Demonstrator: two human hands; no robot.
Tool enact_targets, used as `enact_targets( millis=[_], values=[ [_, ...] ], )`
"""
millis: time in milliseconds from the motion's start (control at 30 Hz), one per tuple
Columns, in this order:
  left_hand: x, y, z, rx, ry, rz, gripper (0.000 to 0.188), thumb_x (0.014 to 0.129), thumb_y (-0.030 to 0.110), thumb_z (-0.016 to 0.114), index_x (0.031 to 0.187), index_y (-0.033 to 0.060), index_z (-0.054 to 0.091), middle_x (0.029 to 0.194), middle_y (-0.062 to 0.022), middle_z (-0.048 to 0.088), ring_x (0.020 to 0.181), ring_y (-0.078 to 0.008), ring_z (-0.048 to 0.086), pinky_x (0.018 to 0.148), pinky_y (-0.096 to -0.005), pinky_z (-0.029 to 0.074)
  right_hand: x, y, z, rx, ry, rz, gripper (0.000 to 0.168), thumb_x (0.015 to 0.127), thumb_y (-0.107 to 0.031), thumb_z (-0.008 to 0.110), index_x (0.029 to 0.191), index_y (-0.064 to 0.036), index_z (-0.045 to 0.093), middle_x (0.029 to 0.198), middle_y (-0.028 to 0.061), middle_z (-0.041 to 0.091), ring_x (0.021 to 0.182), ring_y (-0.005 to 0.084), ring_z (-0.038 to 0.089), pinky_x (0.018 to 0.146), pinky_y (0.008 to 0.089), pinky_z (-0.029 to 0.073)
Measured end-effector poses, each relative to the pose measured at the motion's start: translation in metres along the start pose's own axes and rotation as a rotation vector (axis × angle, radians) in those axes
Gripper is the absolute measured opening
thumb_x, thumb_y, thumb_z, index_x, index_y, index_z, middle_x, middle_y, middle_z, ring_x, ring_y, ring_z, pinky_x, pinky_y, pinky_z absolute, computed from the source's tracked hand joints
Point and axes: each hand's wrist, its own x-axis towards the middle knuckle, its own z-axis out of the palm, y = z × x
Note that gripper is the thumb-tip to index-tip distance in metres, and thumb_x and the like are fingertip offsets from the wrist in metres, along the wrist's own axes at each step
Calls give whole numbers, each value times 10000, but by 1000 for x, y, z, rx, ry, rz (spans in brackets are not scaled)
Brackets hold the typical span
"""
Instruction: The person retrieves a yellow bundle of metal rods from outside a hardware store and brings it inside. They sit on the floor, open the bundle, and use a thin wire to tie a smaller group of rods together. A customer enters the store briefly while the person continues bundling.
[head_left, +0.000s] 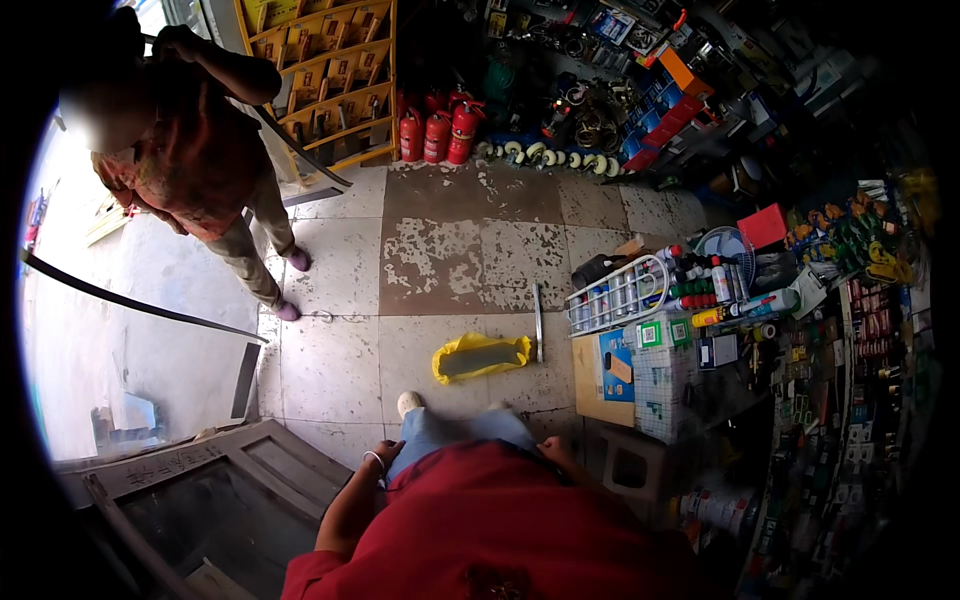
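Note:
My left hand (387, 452), a pale bracelet on its wrist, rests at the side of my blue trousers near the thigh. On the other side, my right hand (556, 450) hangs beside the hem of my red shirt. The fingers of both look curled, but what they may touch or hold is too small to tell. On the tiled floor before my feet lies a yellow plastic bag (442, 364) around a dark flat piece. Just right of it lies a narrow metal strip (538, 322).
A person (202, 157) stands at the doorway, upper left. Red fire extinguishers (437, 136) stand by a yellow rack (343, 82). Caster wheels (551, 157) line the back. A counter (660, 379) with a white wire rack (619, 300) of spray cans is at right, a framed panel (292, 465) lower left.

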Motion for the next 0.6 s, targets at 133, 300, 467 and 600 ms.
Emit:
enact_targets(
  millis=[133, 300, 467, 600],
  values=[
    [4, -8, -11, 69, -11, 18, 596, 783, 510, 506, 1062, -11, 577, 991, -215, 603, 911, -311, 594, 811, -358, 459, -30, -19, 24, -85, 485, -110, 330, 734, -363, 638, 711, -44, 559, 731, 152, 594, 684, 319, 580, 590, 403, 442],
    [-7, 7, -27, 176, -45, 50, 589, 789, 512, 496, 1058, -5, 580, 977, -217, 605, 897, -304, 600, 803, -358, 463, -61, -66, 17, -97, 569, -22, 412, 735, -445, 616, 702, -42, 535, 724, 177, 577, 713, 374, 563, 613, 437, 436],
    [12, -11, -9, 184, -15, 86, 568, 805, 501, 473, 1070, 9, 574, 1012, -189, 602, 951, -297, 579, 791, -360, 464, -2, 18, 45, -31, 305, 22, 556, 772, -516, 553, 679, 27, 489, 606, 152, 456, 602, 199, 478, 563, 382, 389],
    [2, 4, -21, 313, -30, 205, 408, 788, 440, 508, 1018, 123, 619, 1041, -138, 598, 990, -298, 555, 856, -367, 426, 0, -19, 22, -96, 103, -277, 452, 812, -366, 543, 566, -9, 416, 535, 168, 294, 448, 204, 308, 430, 413, 259]
  ],
)
